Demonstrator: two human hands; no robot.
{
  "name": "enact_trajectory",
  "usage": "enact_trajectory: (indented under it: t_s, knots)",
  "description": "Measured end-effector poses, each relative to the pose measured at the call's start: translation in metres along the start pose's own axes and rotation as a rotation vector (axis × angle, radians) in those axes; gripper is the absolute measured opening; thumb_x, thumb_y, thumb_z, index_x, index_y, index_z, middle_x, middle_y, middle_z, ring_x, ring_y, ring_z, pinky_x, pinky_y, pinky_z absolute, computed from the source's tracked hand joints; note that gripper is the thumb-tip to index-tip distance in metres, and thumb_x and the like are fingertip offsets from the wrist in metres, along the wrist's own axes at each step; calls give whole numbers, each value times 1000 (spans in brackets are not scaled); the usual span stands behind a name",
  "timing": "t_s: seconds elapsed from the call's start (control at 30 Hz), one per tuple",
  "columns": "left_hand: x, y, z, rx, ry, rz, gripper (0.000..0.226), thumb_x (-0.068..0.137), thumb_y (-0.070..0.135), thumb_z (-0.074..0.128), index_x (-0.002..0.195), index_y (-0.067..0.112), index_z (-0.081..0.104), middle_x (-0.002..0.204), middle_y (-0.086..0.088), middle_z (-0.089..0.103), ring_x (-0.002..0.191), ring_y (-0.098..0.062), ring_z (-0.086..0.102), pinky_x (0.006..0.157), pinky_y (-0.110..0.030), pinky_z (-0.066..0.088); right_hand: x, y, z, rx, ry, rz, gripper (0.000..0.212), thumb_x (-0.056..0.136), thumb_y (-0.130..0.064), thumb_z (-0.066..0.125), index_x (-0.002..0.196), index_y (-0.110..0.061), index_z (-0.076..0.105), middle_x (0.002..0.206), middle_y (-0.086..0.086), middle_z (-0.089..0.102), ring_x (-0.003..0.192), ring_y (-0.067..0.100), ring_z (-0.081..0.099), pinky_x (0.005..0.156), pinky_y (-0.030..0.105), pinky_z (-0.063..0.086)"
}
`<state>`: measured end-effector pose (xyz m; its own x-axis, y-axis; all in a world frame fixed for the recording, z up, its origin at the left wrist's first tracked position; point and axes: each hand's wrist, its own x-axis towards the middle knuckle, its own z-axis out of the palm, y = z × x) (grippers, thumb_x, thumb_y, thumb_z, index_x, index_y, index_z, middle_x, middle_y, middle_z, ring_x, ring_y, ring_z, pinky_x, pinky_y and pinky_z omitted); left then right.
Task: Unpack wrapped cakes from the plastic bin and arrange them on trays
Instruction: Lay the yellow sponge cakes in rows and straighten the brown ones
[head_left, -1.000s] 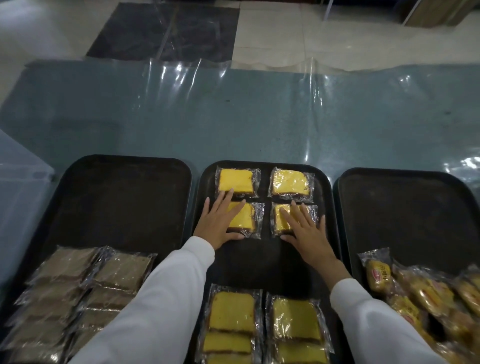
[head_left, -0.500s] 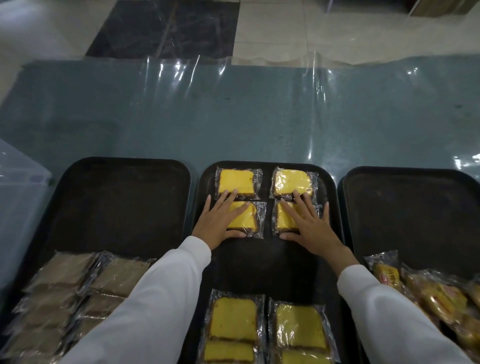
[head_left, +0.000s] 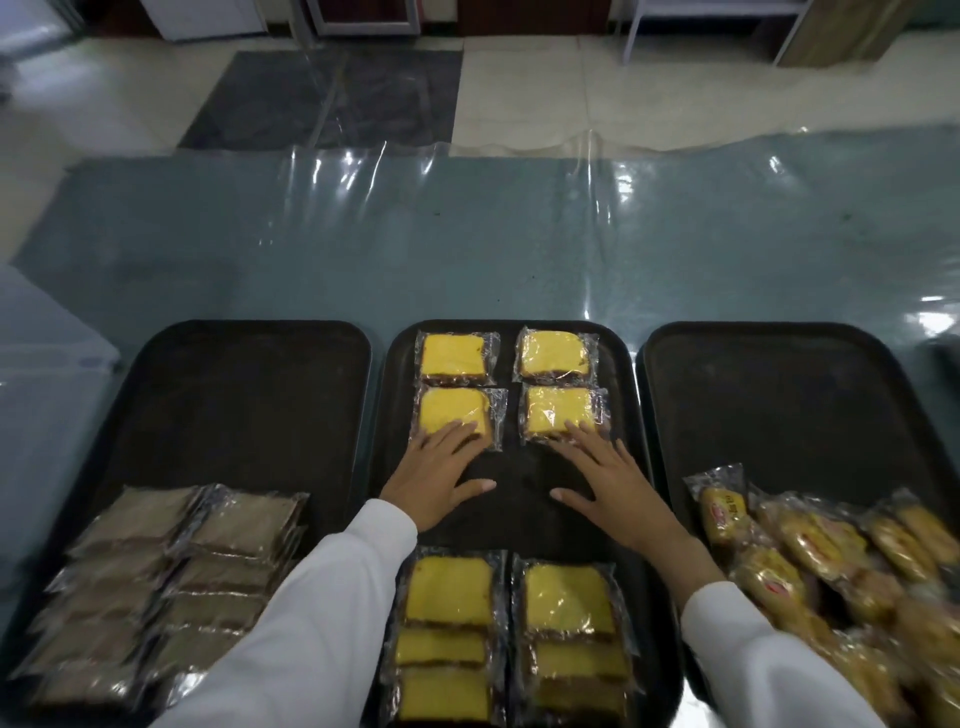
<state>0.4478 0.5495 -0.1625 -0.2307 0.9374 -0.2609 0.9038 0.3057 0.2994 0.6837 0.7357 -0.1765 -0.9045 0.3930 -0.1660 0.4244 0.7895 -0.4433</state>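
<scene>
Head view shows left hand (head_left: 436, 480) and right hand (head_left: 610, 486) spread flat, fingertips touching second-row yellow cakes (head_left: 454, 415) on middle tray (head_left: 519, 499); next, probably, a third row.

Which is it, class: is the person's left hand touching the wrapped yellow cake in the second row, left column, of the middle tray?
Touching. The head view shows the left hand with straight fingertips lying on the near edge of that yellow cake.

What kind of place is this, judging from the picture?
Probably a canteen or bakery serving area: three black trays of wrapped cakes stand on a table under clear plastic sheet, above a tiled floor.
</scene>
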Motion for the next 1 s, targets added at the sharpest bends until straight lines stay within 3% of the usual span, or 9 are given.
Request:
enact_trajectory:
  t_s: [0.13,0.27,0.43,0.53,0.73,0.87,1.0]
  knots:
    - [-40,43,17,-133,-35,-16,57,103,60,42,153,33,43,162,9,34,150,-12,29,127,-44,17,-57,-6,15,56,3,-32,59,98,-55,56,152,-35,46,167,-11,28,157,6,14,128,50,19]
    - [-72,75,31,-226,-67,23,47,101,54,52,144,34,54,156,15,42,143,-8,36,121,-33,23,-105,-5,31,108,10,-65,50,98,-50,59,146,-39,51,160,-17,39,153,-1,21,126,45,20]
    - [-96,89,52,-353,-59,120,25,92,53,67,111,36,72,143,18,55,133,-6,48,114,-40,37,-145,-8,46,141,100,-145,29,95,-53,59,119,-39,67,146,-20,55,142,-2,43,120,51,36]
    - [-104,96,59,-374,-66,136,21,90,52,70,103,37,78,144,21,55,135,-4,47,118,-35,30,-163,-6,55,124,129,-181,20,96,-51,61,110,-41,71,139,-24,58,137,-7,46,118,53,39]
    - [-108,102,59,-233,-134,112,31,94,61,59,112,43,76,151,22,48,137,1,44,126,-41,-1,-174,-4,61,88,199,-182,22,98,-47,57,113,-43,72,142,-27,57,141,-8,42,121,49,29]
    - [-103,105,58,-170,-136,86,38,96,60,48,118,43,73,158,23,40,140,1,42,127,-49,-6,-167,0,61,32,184,-162,26,98,-46,52,116,-43,70,147,-24,54,145,-2,39,122,51,25]
    - [-93,107,56,-137,-145,45,44,94,59,45,129,44,67,164,23,26,150,0,27,126,-56,-9,-152,10,63,-47,109,-108,28,99,-43,55,124,-42,67,155,-22,46,152,4,31,123,60,22]
